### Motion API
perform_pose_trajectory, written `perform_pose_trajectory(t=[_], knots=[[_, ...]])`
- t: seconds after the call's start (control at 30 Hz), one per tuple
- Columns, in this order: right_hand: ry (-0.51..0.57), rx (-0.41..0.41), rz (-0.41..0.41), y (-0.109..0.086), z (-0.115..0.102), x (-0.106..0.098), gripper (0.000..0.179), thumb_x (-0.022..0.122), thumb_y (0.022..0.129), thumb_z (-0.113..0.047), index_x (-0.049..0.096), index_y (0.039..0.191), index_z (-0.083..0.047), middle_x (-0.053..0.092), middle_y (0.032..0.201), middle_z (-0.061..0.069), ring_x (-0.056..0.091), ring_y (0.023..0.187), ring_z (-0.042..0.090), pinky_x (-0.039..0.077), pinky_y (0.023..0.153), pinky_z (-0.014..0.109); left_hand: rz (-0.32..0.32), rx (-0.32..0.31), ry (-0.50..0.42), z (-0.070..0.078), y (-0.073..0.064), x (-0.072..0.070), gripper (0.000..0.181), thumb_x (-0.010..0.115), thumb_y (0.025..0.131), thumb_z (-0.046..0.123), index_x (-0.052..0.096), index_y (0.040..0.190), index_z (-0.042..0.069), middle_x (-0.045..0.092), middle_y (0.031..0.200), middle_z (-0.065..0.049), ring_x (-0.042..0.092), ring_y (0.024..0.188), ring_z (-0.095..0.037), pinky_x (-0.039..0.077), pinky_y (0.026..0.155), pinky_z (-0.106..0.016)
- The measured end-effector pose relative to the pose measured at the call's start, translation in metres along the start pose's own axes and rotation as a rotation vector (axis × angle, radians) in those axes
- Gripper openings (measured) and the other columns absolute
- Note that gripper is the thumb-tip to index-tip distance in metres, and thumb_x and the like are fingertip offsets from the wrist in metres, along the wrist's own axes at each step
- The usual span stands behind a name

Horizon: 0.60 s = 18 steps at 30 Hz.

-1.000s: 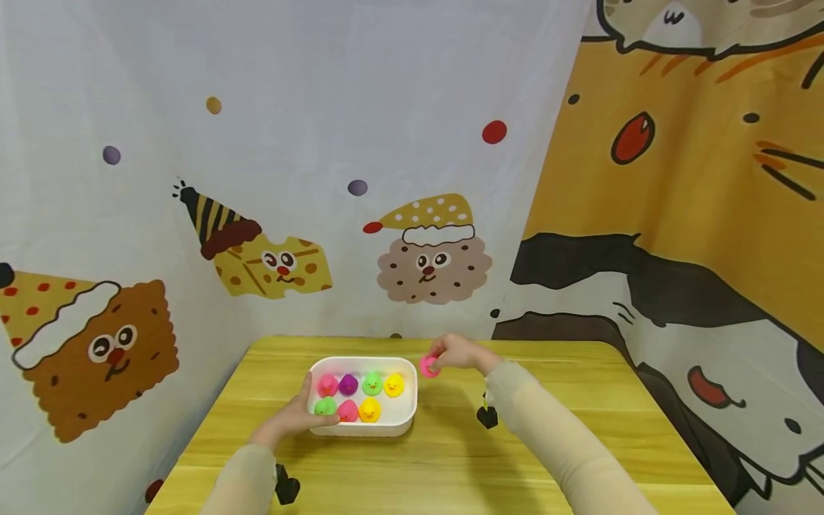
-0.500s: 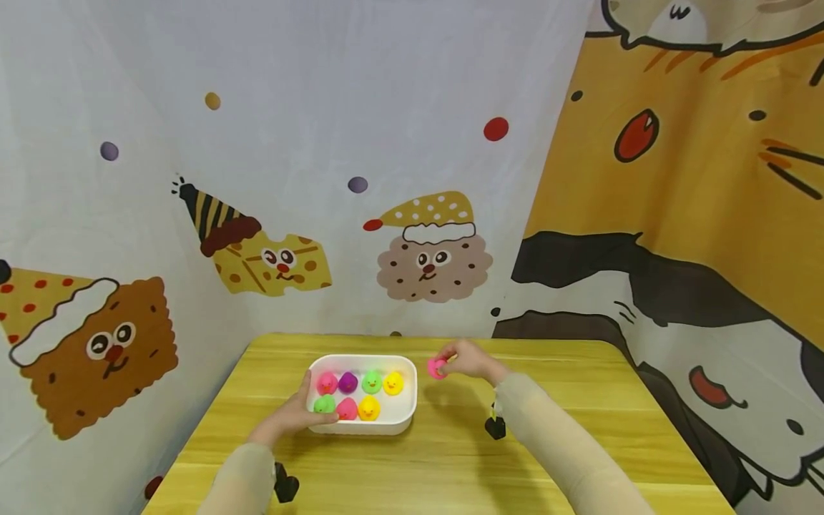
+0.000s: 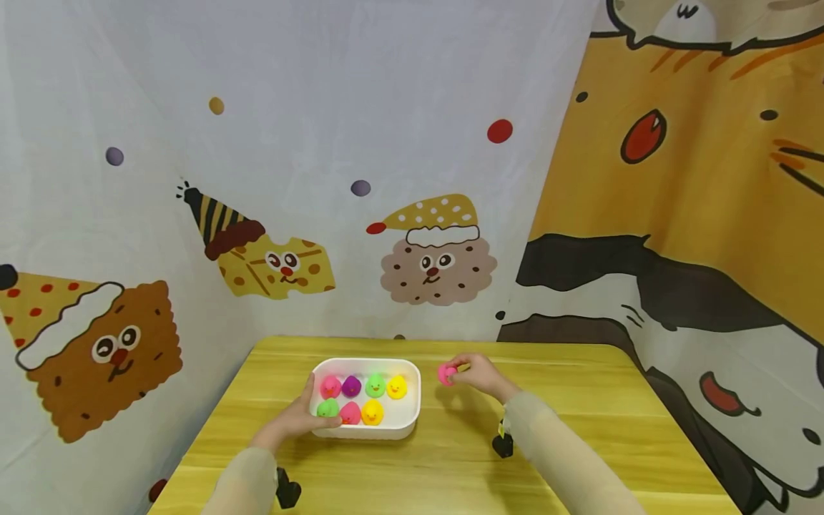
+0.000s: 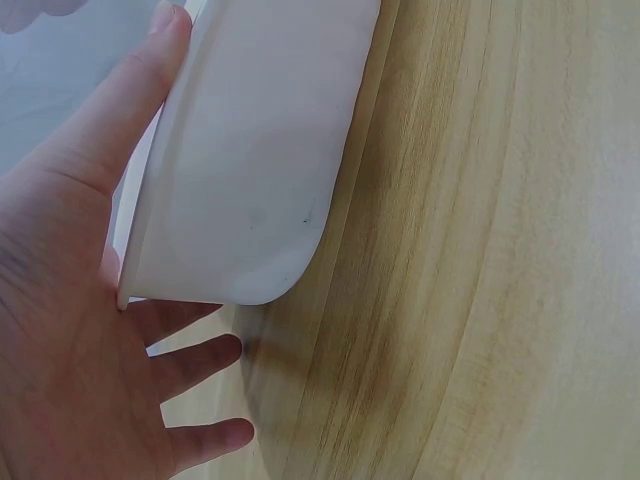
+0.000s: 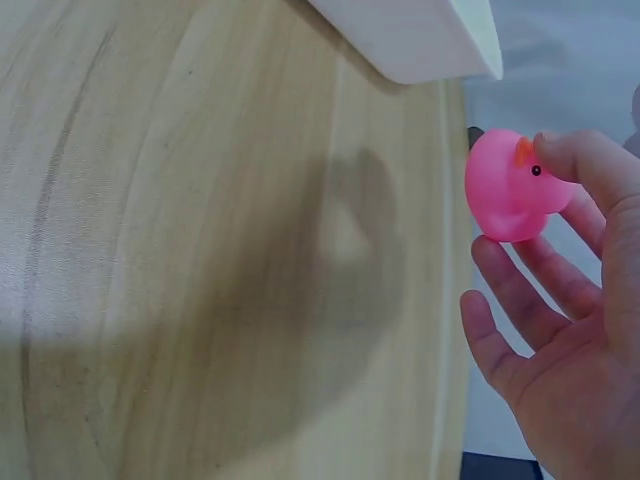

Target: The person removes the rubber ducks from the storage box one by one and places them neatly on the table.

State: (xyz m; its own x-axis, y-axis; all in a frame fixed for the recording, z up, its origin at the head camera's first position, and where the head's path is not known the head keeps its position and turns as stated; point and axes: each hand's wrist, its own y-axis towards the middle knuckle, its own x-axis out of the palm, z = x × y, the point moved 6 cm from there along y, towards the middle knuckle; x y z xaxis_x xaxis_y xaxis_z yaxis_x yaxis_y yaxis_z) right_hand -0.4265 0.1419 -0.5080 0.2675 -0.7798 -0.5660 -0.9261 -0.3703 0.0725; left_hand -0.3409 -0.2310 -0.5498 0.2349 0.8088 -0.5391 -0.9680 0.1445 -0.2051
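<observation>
My right hand pinches a pink rubber duck between thumb and fingers, in the air right of the white plastic box. The right wrist view shows the duck's black eye and orange beak beside the thumb. Around the box's front left corner rests my left hand: the thumb lies straight along the front rim, while the other fingers extend loosely past the left end. Inside the box sit several more ducks, among them a purple duck, a green duck and a yellow duck.
The box stands on a wooden table with light grain. A curtain with cartoon prints hangs behind the table's back edge. Each wrist carries a small black device, such as the right wrist device.
My right hand has moved a little to the right and toward me with the pink duck, farther from the box. The left hand and the box stay where they were.
</observation>
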Motion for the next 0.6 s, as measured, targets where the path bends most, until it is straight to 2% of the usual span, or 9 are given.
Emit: perform_pose_trajectory(t=[0.37, 0.47, 0.6], knots=[[0.036, 0.069, 0.021, 0.001, 0.017, 0.004, 0.027, 0.073, 0.081, -0.009, 0.071, 0.106, 0.000, 0.067, 0.109, 0.012, 0.061, 0.081, 0.017, 0.053, 0.073, 0.032, 0.003, -0.017, 0.018, -0.004, 0.004, -0.002, 0.129, 0.083, 0.075, 0.039, -0.015, 0.152, 0.005, 0.004, 0.155, -0.033, 0.016, 0.138, -0.053, 0.016, 0.108, -0.067], [0.026, 0.062, 0.026, 0.003, 0.023, 0.005, 0.026, 0.072, 0.081, -0.009, 0.071, 0.105, 0.000, 0.067, 0.107, 0.011, 0.060, 0.084, 0.017, 0.052, 0.074, 0.031, 0.002, -0.015, 0.028, -0.003, 0.004, -0.002, 0.129, 0.082, 0.075, 0.039, -0.015, 0.152, 0.005, 0.005, 0.155, -0.034, 0.017, 0.137, -0.054, 0.017, 0.107, -0.068], [0.012, 0.054, 0.034, 0.004, 0.033, 0.006, 0.023, 0.073, 0.082, -0.009, 0.072, 0.103, -0.001, 0.068, 0.104, 0.008, 0.060, 0.094, 0.022, 0.052, 0.081, 0.036, 0.000, -0.007, 0.040, -0.002, 0.003, 0.000, 0.128, 0.082, 0.075, 0.040, -0.014, 0.152, 0.004, 0.006, 0.154, -0.034, 0.018, 0.137, -0.054, 0.018, 0.108, -0.068]])
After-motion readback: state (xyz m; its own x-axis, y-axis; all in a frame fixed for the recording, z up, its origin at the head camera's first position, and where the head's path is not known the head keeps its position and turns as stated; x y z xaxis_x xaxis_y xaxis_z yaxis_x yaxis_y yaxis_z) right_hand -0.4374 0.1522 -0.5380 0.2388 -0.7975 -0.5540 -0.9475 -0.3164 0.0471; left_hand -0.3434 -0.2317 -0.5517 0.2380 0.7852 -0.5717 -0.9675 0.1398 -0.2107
